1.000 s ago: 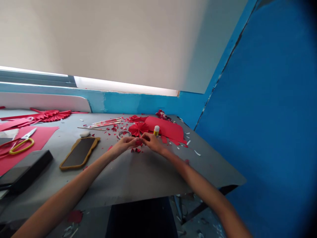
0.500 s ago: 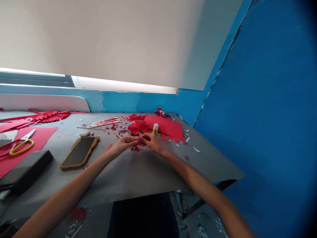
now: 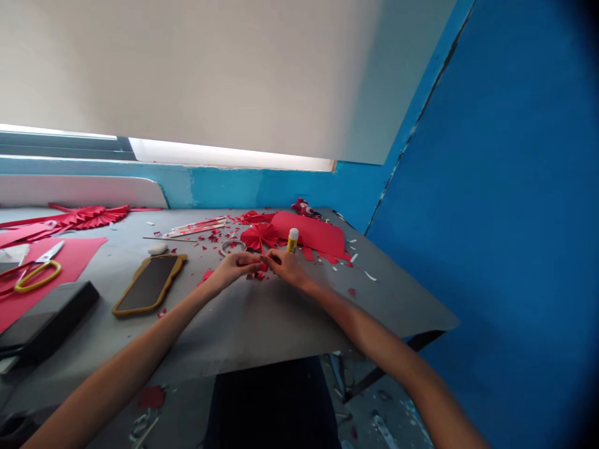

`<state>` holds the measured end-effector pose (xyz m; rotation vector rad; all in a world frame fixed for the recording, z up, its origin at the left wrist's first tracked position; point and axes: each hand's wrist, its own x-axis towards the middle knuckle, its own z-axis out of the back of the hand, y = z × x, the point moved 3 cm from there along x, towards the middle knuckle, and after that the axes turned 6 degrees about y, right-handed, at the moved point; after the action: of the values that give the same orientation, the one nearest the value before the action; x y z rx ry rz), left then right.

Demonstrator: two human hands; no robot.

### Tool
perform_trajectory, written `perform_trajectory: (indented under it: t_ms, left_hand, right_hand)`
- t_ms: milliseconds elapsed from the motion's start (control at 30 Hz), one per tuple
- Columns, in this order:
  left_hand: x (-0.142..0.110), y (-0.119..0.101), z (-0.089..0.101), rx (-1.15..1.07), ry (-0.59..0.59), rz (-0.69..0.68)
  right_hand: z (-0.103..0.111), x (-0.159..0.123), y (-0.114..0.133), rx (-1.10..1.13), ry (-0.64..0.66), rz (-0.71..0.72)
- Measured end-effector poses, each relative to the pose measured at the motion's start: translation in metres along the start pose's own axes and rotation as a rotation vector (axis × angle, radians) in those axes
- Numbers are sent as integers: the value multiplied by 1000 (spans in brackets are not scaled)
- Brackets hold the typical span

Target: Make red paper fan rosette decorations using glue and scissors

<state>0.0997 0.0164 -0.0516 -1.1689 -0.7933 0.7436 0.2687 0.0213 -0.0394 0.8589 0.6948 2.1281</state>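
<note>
My left hand (image 3: 236, 266) and my right hand (image 3: 286, 267) meet over the grey table (image 3: 262, 324). Their fingers are pinched together on a small red paper piece (image 3: 262, 264). Just beyond the hands lies a red pleated paper rosette (image 3: 259, 235). A glue stick (image 3: 292, 239) with a yellow body stands upright beside my right hand, in front of a red paper sheet (image 3: 316, 234). Small red paper scraps (image 3: 255, 275) lie under and around the hands.
A phone in a tan case (image 3: 148, 284) lies left of my left arm. Yellow-handled scissors (image 3: 37, 269) rest on red paper at the far left, near a black box (image 3: 47, 321). A tape ring (image 3: 233, 247), wooden sticks (image 3: 194, 228) and a blue wall (image 3: 491, 218) surround the spot.
The view has shifted slightly. Both hands stay pinched on the small red piece at the same spot, with only small finger movement.
</note>
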Motion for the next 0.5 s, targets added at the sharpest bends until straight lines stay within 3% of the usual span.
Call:
perform_trajectory:
  t_ms: [167,500]
  left_hand:
    - [0,5,1,-90,-30,15]
    - [0,5,0,-180,-43,92]
  right_hand:
    - [-3,0,3,65,19,-7]
    - [-3,1,-4,-11,-23,36]
